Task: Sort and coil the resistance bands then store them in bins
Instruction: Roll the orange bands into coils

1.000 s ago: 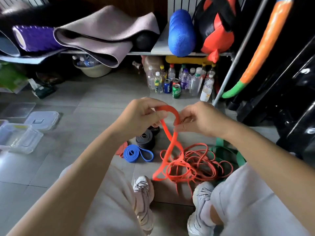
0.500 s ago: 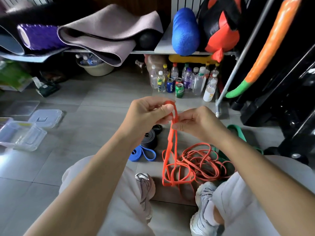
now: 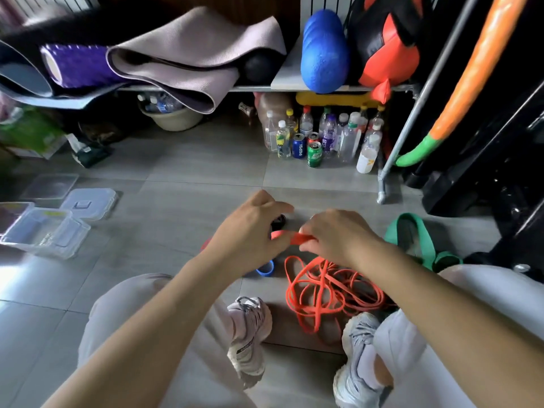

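Now the folded end of the orange band [image 3: 295, 238] is held low and flat between the two hands, whereas a half second ago it was lifted up as a standing loop. It is pinched by the left hand [image 3: 250, 231] on one side and by the right hand [image 3: 338, 237] on the other, so both grips are closed on it. The rest of it is left tangled on the floor [image 3: 191, 187], near the shoes [image 3: 250, 328]. Coiling is judged as only begun. The clear bins [image 3: 44, 231] at the left are not yet used, and the blue band [image 3: 265, 272] and green band [image 3: 407, 231] are waiting.
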`<state>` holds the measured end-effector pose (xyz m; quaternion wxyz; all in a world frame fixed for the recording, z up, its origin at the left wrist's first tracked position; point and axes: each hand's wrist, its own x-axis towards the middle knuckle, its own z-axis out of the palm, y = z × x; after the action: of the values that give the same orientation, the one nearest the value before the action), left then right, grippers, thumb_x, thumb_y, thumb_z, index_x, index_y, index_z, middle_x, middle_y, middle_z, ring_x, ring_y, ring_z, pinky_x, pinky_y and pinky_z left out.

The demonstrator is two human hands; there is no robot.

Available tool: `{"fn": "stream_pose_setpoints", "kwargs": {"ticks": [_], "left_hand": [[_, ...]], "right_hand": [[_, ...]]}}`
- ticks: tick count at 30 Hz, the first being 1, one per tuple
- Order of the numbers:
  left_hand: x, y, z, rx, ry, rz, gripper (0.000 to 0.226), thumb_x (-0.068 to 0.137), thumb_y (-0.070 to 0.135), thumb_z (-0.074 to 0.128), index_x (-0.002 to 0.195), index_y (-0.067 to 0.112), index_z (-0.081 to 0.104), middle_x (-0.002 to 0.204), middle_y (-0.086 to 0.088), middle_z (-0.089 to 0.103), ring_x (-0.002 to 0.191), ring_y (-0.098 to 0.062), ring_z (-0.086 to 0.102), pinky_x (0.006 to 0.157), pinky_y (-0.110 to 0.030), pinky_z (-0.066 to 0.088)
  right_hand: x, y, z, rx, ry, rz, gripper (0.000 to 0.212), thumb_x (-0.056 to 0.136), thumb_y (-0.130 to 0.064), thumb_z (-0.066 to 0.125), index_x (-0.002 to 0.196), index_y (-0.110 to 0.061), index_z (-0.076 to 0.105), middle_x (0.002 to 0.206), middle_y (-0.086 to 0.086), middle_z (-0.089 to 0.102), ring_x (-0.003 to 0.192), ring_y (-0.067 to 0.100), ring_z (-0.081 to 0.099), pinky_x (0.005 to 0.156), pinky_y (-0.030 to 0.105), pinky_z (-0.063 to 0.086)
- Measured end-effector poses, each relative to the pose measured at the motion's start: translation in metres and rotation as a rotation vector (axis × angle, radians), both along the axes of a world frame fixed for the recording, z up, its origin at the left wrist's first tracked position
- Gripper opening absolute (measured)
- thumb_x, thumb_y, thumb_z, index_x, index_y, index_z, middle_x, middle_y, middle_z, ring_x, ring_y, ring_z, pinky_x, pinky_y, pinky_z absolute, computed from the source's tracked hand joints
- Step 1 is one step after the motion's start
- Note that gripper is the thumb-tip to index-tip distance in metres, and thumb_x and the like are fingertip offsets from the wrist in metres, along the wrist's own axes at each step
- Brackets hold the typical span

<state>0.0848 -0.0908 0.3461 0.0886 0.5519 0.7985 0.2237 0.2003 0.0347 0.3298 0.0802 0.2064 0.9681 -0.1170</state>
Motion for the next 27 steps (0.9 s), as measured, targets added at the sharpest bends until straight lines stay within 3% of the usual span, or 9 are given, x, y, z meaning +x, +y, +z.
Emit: {"fn": "stream_pose_setpoints", "kwargs": {"ticks": [5, 9, 11, 15, 18, 21, 23, 25, 27], "left_hand": [[0.013, 0.003, -0.020, -0.211, 0.180, -0.058, 0.032, 0.079, 0.032, 0.061, 0.109, 0.022, 0.059, 0.107, -0.003, 0.056, 0.096, -0.027, 0.057, 0.068, -0.031, 0.040], [0.005, 0.011, -0.017, -0.178, 0.119, 0.023, 0.023, 0.077, 0.027, 0.061, 0.100, 0.024, 0.066, 0.081, 0.004, 0.045, 0.082, -0.023, 0.055, 0.063, -0.025, 0.034], [-0.001, 0.012, -0.011, -0.086, -0.048, 0.082, 0.014, 0.071, 0.023, 0.067, 0.085, 0.026, 0.066, 0.077, 0.008, 0.047, 0.072, -0.018, 0.055, 0.059, -0.022, 0.033], [-0.008, 0.008, 0.006, 0.151, -0.473, 0.231, 0.017, 0.071, 0.012, 0.072, 0.070, 0.027, 0.063, 0.061, 0.004, 0.063, 0.051, -0.005, 0.050, 0.049, -0.010, 0.037], [-0.009, 0.006, 0.015, 0.338, -0.773, 0.237, 0.019, 0.082, -0.001, 0.064, 0.075, 0.017, 0.066, 0.065, -0.005, 0.064, 0.053, -0.009, 0.057, 0.060, -0.024, 0.050], [-0.007, 0.005, 0.016, 0.475, -1.150, 0.212, 0.020, 0.090, -0.007, 0.052, 0.081, 0.008, 0.063, 0.064, 0.001, 0.066, 0.057, -0.007, 0.061, 0.062, -0.019, 0.053], [-0.003, 0.004, 0.016, 0.507, -1.369, 0.202, 0.019, 0.091, -0.007, 0.047, 0.085, 0.004, 0.061, 0.064, -0.001, 0.066, 0.058, -0.006, 0.062, 0.062, -0.016, 0.053], [-0.003, 0.005, 0.015, 0.526, -1.492, 0.207, 0.021, 0.092, -0.006, 0.045, 0.084, 0.002, 0.062, 0.065, -0.004, 0.066, 0.057, -0.006, 0.062, 0.061, -0.016, 0.054], [-0.003, 0.005, 0.015, 0.486, -1.462, 0.227, 0.021, 0.092, -0.007, 0.045, 0.084, 0.002, 0.062, 0.065, -0.003, 0.067, 0.056, -0.006, 0.062, 0.059, -0.016, 0.053]], "right_hand": [[-0.005, -0.007, -0.004, -0.052, 0.046, 0.018, 0.023, 0.088, -0.039, 0.060, 0.099, -0.019, 0.064, 0.101, 0.009, 0.064, 0.097, 0.031, 0.060, 0.068, 0.030, 0.037], [0.001, 0.000, 0.002, -0.276, 0.194, -0.022, 0.013, 0.084, -0.034, 0.066, 0.076, -0.028, 0.058, 0.074, -0.006, 0.058, 0.079, 0.024, 0.056, 0.063, 0.032, 0.040], [0.003, 0.004, 0.005, -0.438, 0.325, -0.079, 0.012, 0.082, -0.026, 0.071, 0.076, -0.031, 0.062, 0.067, -0.010, 0.058, 0.072, 0.018, 0.057, 0.064, 0.031, 0.043], [0.001, 0.008, 0.014, -0.833, 0.619, -0.188, 0.018, 0.079, -0.011, 0.075, 0.084, -0.027, 0.069, 0.081, -0.005, 0.072, 0.075, 0.008, 0.066, 0.073, 0.024, 0.053], [-0.001, 0.010, 0.015, -0.898, 0.652, -0.197, 0.019, 0.078, -0.012, 0.076, 0.092, -0.024, 0.072, 0.083, -0.007, 0.074, 0.074, 0.004, 0.068, 0.071, 0.020, 0.054], [-0.002, 0.010, 0.015, -0.987, 0.685, -0.203, 0.022, 0.078, -0.011, 0.074, 0.095, -0.025, 0.071, 0.079, -0.015, 0.073, 0.076, -0.002, 0.067, 0.071, 0.012, 0.050], [-0.003, 0.008, 0.014, -1.017, 0.699, -0.207, 0.022, 0.078, -0.008, 0.073, 0.096, -0.021, 0.072, 0.081, -0.011, 0.074, 0.079, 0.000, 0.068, 0.074, 0.014, 0.051], [-0.003, 0.004, 0.014, -1.054, 0.727, -0.222, 0.019, 0.079, -0.006, 0.073, 0.094, -0.018, 0.073, 0.082, -0.006, 0.074, 0.078, 0.005, 0.068, 0.077, 0.020, 0.055], [-0.002, 0.002, 0.013, -0.991, 0.751, -0.238, 0.015, 0.080, -0.009, 0.072, 0.087, -0.023, 0.072, 0.076, -0.008, 0.073, 0.074, 0.006, 0.067, 0.076, 0.026, 0.057]]}}
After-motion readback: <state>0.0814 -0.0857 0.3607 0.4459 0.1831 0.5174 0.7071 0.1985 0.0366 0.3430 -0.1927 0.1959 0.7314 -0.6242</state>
